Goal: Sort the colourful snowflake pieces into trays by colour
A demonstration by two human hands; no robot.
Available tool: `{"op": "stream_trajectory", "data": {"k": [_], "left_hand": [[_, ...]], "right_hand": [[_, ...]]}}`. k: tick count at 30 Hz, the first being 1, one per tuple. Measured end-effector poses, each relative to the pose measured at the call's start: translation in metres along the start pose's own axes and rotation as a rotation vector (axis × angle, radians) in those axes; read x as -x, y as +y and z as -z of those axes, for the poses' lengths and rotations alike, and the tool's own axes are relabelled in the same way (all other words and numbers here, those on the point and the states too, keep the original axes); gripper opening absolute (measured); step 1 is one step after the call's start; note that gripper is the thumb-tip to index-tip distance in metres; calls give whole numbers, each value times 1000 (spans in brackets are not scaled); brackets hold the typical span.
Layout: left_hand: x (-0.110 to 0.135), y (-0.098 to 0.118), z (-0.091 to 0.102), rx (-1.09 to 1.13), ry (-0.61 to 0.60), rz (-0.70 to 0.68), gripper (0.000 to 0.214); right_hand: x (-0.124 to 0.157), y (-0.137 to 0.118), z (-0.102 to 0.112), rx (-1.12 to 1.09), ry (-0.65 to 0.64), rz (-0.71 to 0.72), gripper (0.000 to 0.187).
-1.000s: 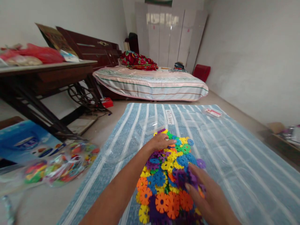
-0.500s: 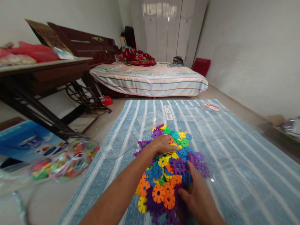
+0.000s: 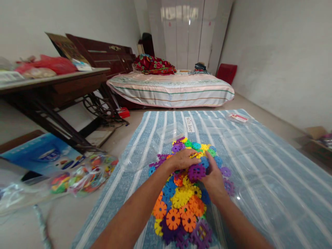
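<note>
A heap of notched plastic building discs [image 3: 183, 197] in yellow, orange, blue and green lies on the striped cloth, mixed with purple square lattice pieces [image 3: 201, 233]. My left hand [image 3: 184, 159] is over the heap's upper part, its fingers closed around thin yellow discs [image 3: 197, 155]. Facing it, my right hand [image 3: 214, 174] curls round a purple lattice piece [image 3: 196, 172] and a blue disc [image 3: 204, 162]. The fingers partly hide what lies beneath them. Loose purple pieces [image 3: 228, 186] rest right of my right hand.
Clear plastic containers [image 3: 171, 133] stand beyond the heap and others [image 3: 269, 200] to the right on the striped cloth [image 3: 124, 193]. A lidded box with a red label [image 3: 238, 118] sits at the far right corner. Bags of colourful pieces [image 3: 83, 176] lie left, below a sewing table [image 3: 52, 81].
My right hand has moved up and inward from the heap's lower right, near my left hand. A purple lattice piece now sits between them. The view has shifted slightly left.
</note>
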State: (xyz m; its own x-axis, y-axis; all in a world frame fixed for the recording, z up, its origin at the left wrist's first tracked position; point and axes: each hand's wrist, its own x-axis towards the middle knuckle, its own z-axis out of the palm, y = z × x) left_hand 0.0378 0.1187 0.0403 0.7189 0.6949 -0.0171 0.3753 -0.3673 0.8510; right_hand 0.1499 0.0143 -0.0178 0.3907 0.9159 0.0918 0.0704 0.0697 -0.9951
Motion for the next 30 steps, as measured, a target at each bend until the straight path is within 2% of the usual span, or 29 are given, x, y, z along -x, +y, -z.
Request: {"op": "stream_trajectory", "data": {"k": [2,6,8,10,11,14,17,19,21,24,26,30], "left_hand": [[7,7,4,-41,-51,-5,20],[28,16,12,-78,-12,44,25],[45,20,16,-83,65,44,20],[69,24,20,-99,199,71,19],[84,25,20,-115,281,120,23],[135,24,17,-244,386,393,41],[181,12,-1,-291,274,620,63],[199,3,-19,-225,244,724,78],[204,-2,-36,-75,270,809,89],[193,4,-51,234,365,871,100],[180,13,-53,419,429,855,100],[148,24,-51,691,451,826,102]], "right_hand": [[-9,-4,-1,28,-25,23,84],[-23,-14,-2,107,-109,56,78],[-26,-18,-2,135,-165,87,75],[-30,-21,-1,156,-213,113,71],[-34,-23,1,173,-232,119,69],[-50,-26,10,338,-251,119,59],[-76,-23,24,723,-225,107,50],[-92,-18,32,980,-228,51,46],[-104,-13,36,1118,-246,-22,47],[-110,-9,33,1161,-250,-58,48],[-109,-9,27,1163,-262,-57,49],[-98,-9,13,1112,-321,-18,50]]}}
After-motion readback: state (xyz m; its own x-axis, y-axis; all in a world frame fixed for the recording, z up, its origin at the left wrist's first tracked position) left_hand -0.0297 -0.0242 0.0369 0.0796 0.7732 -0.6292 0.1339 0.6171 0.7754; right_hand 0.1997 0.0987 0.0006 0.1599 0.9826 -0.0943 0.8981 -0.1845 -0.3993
